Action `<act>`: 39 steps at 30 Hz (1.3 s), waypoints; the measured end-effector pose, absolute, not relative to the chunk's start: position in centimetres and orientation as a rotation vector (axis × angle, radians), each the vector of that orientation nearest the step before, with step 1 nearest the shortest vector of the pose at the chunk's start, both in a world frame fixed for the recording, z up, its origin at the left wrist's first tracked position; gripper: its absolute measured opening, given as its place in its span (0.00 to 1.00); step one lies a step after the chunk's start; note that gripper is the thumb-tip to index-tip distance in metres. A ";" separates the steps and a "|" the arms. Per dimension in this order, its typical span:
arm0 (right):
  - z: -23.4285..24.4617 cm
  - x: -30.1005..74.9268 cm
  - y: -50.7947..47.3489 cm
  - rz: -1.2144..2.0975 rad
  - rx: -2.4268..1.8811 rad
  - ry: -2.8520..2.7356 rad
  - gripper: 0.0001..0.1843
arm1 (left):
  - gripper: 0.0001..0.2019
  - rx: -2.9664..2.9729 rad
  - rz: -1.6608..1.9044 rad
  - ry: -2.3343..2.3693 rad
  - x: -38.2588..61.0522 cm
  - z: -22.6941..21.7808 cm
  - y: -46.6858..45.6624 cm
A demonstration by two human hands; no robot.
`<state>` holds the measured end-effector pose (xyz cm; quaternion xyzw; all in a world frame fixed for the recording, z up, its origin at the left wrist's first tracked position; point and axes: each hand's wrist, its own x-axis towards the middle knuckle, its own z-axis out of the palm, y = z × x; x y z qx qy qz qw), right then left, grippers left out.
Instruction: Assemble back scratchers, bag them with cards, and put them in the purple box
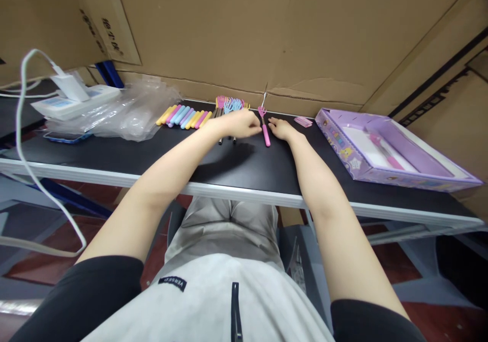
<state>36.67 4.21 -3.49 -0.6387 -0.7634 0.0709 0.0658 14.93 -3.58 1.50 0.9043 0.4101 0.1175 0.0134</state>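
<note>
Desk (263, 173): black top, silver front edge nearest the wearer. Purple open-top box (360, 174) sits toward the right end, one pink back scratcher lying inside it. Phone (68, 137) near the left end, partly under clear plastic bags (133, 111).

Pink back scratcher (266, 136) lies between the two hands, past mid-desk — handle toward the front edge, claw toward the back edge. Left hand (244, 124) is just left of it, fingers curled; can't tell if it grips anything. Right hand (281, 128) is just right of it, palm down, looks open.

Left of the left hand: row of yellow, pink, blue and purple handles (185, 118). Bunched claw heads (233, 105) show behind that hand, near the back edge. Small pink pieces (303, 122) lie between right hand and box. White power strip (76, 102) at back left — cardboard wall (244, 37) behind everything.
</note>
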 end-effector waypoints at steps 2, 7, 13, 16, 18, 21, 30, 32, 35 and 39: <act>-3.6 36.7 4.3 0.214 -1.923 -2.296 0.30 | 0.17 2.702 0.610 1.586 12.7 2.8 -3.0; -4.1 37.0 5.0 0.208 -1.892 -2.300 0.31 | 0.31 2.019 1.071 2.364 5.6 2.9 -0.4; -4.4 37.4 5.4 0.199 -1.883 -2.312 0.31 | 0.59 1.636 0.939 2.453 0.4 -1.5 2.4; -4.5 37.4 5.4 0.205 -1.878 -2.312 0.30 | 0.62 1.539 0.801 2.498 -0.2 -2.7 2.6; -4.5 37.4 5.4 0.205 -1.872 -2.320 0.30 | 0.64 1.366 0.876 2.624 -0.2 -3.0 2.6; -4.3 37.3 5.2 0.193 -1.871 -2.326 0.31 | 0.62 1.252 0.909 2.735 -0.4 -3.1 2.7; -4.5 37.4 5.4 0.182 -1.858 -2.323 0.30 | 0.63 2.021 0.774 2.019 -0.7 -2.7 2.3; -4.5 37.4 5.4 0.179 -1.853 -2.330 0.31 | 0.63 1.968 0.909 2.064 -0.5 -2.8 2.5; -4.3 37.3 5.1 0.188 -1.879 -2.332 0.31 | 0.61 1.683 1.179 2.284 0.0 -2.6 3.1; -4.1 37.0 4.8 0.205 -1.889 -2.331 0.31 | 0.55 1.680 1.225 2.299 1.0 -1.4 3.4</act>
